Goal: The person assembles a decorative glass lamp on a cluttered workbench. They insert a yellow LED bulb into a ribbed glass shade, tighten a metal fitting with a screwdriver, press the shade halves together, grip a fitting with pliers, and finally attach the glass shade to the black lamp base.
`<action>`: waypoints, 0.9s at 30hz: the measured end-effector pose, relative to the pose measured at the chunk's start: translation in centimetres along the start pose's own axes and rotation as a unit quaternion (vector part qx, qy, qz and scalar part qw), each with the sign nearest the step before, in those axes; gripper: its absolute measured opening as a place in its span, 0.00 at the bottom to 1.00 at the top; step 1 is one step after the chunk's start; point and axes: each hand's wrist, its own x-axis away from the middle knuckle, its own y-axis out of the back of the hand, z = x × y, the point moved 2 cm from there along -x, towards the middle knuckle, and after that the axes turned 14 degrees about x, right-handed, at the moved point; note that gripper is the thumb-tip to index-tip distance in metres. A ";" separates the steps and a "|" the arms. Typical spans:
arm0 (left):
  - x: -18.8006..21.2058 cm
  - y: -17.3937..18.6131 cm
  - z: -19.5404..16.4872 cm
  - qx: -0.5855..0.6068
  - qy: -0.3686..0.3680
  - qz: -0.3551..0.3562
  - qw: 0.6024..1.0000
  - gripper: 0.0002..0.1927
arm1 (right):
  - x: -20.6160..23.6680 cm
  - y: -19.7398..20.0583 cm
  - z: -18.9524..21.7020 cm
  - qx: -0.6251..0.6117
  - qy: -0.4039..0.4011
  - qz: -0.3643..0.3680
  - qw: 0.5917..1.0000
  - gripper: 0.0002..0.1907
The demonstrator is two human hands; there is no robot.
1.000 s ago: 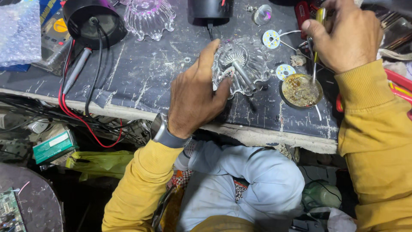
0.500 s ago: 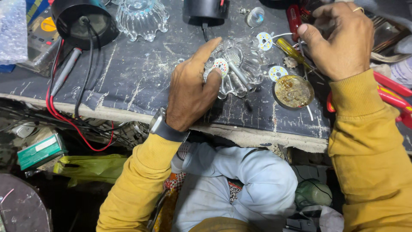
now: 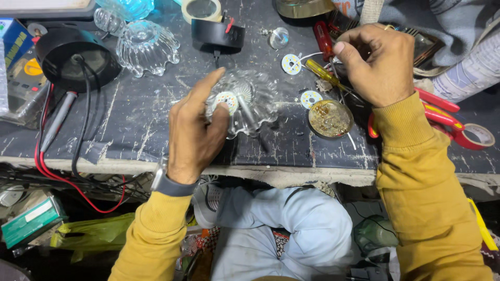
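My left hand (image 3: 195, 132) rests on a clear ribbed glass lamp cover (image 3: 252, 101) lying on the dark workbench (image 3: 130, 125). Its thumb and fingers press a small round white LED board (image 3: 225, 100) into the cover. My right hand (image 3: 377, 62) is at the back right of the bench, shut around a yellow-handled screwdriver (image 3: 323, 73) whose handle points left. Both arms wear mustard-yellow sleeves, and a watch sits on the left wrist.
Two more round LED boards (image 3: 291, 64) (image 3: 311, 99) and a round tin of brownish paste (image 3: 330, 118) lie between the hands. A second glass cover (image 3: 147, 47), black lamp housings (image 3: 78, 57) (image 3: 217, 32), red cutters (image 3: 442, 117), a tape roll (image 3: 479, 136) and red and black cables (image 3: 78, 156) surround them.
My left hand has turned the glass cover and now presses the LED board into it. My right hand has lifted slightly with the screwdriver. The camera has shifted, bringing the bench lower in view.
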 end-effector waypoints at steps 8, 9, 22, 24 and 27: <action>1.4 2.6 0.8 0.047 -0.024 -0.038 0.998 0.26 | 0.3 0.7 -0.1 0.002 -0.001 -0.086 0.996 0.08; 1.5 2.4 1.1 0.066 0.010 -0.039 0.997 0.26 | 0.3 0.8 -0.6 -0.016 -0.026 -0.097 0.995 0.10; 1.1 -0.8 1.3 0.075 -0.021 0.064 0.995 0.31 | -14.2 -3.7 18.6 0.159 0.238 0.234 0.929 0.31; 1.1 -0.5 1.5 0.073 -0.017 0.066 0.995 0.31 | -16.3 -7.7 22.8 0.180 0.147 0.380 0.896 0.47; 1.2 -0.3 1.6 0.084 -0.061 0.042 0.994 0.27 | -18.0 -14.0 25.2 0.189 0.142 0.467 0.852 0.60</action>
